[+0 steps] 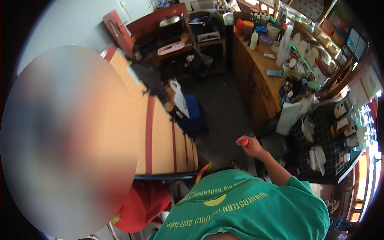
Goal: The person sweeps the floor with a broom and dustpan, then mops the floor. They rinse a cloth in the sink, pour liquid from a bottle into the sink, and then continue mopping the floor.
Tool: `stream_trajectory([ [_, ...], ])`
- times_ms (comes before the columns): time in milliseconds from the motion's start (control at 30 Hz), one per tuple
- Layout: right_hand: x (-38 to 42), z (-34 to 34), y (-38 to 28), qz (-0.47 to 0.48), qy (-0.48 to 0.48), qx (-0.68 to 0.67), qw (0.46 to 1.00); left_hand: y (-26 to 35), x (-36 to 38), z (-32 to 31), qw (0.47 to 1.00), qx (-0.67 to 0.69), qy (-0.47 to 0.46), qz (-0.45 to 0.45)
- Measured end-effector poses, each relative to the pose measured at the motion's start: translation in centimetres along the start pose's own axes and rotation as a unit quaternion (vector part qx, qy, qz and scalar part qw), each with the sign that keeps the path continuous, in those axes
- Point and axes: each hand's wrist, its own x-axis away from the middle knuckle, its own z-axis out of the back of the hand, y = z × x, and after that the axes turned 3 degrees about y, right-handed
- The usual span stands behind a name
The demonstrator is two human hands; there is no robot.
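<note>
- The right hand (250,146) is out in front of the green shirt (248,208), fingers curled shut around a small red thing (245,142).
- Only a sliver of that red thing pokes out on the thumb side. The rest is buried in the fist, so honestly I can't tell what it is.
- There's maybe a bluish speck just above the knuckles, but it's too tiny to call.
- The left hand isn't anywhere in shot, so I can't say anything about its grip.
- A huge blurred oval eats the whole side far across from the grip, and whatever's behind it is gone.
- Directly beyond the fist is bare dark floor (224,120). Further out that way sit a white bag (179,98) and a blue box (194,114), touching each other.
- Off to the inner side of the grip is a tan striped surface (160,136), partly swallowed by the blur.
- Up and to the outer side runs a wooden counter (260,76) crammed with bottles and tubs, all too small and warped by the lens to sort out.
- A white plastic bag (290,116) hangs off the counter's near end, close to the hand but not touching it.
- A red cloth (144,204) sits down by the shirt, cut off by the blur.
</note>
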Motion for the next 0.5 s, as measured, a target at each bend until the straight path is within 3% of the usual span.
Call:
stream_trajectory([
  [167,-9.1,4.9,-2.8,0.051,-0.009,0.016,0.999,8.4,-8.5,0.3,1.0,-0.001,0.001,-0.006],
  [500,-29.0,4.5,-4.4,0.15,-0.046,-0.065,0.986,20.8,-24.8,3.3,0.996,-0.025,-0.049,-0.066],
])
